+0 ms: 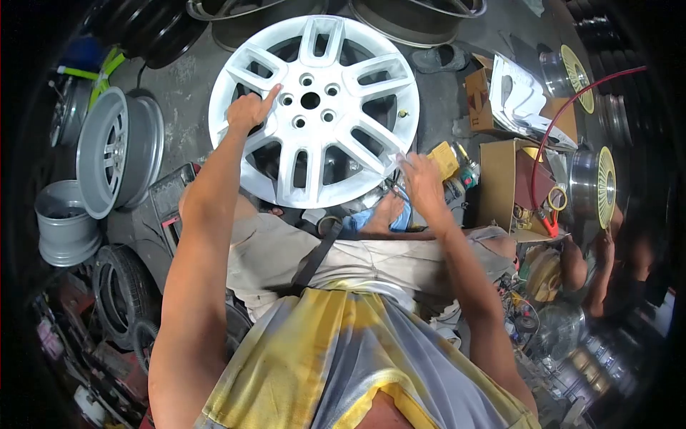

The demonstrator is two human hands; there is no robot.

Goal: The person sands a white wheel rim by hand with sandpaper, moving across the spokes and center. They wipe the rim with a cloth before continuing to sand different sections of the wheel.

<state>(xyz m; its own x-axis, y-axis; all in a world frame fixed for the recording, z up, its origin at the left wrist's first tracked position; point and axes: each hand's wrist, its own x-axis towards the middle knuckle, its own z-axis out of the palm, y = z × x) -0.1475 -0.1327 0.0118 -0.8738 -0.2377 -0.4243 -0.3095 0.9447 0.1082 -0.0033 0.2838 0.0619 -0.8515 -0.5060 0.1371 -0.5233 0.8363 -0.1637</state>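
Observation:
A white-coated alloy wheel rim (309, 132) with split spokes lies face up in front of me. My left hand (249, 111) is on its left spokes, one digit stretched toward the hub holes and the other fingers curled at a spoke. At the lower right edge of the rim is my right hand (424, 180), its fingertips bunched against the end of a spoke. Something small and pale shows at those fingertips; I cannot tell what it is.
Silver wheel rims (107, 154) and a tyre (121, 293) stand to the left. On the right are a cardboard box (496, 182), papers (518, 96), a red hose (554, 132) and gold-spoked rims (605, 187). Another person (604, 261) sits at the far right.

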